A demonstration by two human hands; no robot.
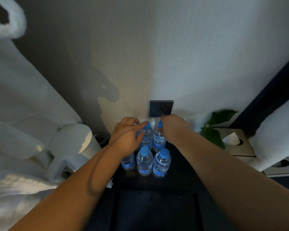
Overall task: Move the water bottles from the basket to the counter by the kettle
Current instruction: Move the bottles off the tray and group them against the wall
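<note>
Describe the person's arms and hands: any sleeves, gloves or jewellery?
The left forearm and right forearm are bare, with no sleeves showing. The left hand and right hand are ungloved, with no watch, bracelet or ring visible.

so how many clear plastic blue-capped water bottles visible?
5. Back middle bottle by left hand, back right bottle in right hand; front left bottle, front middle bottle, front right bottle. Left hand may hide a sixth.
</note>
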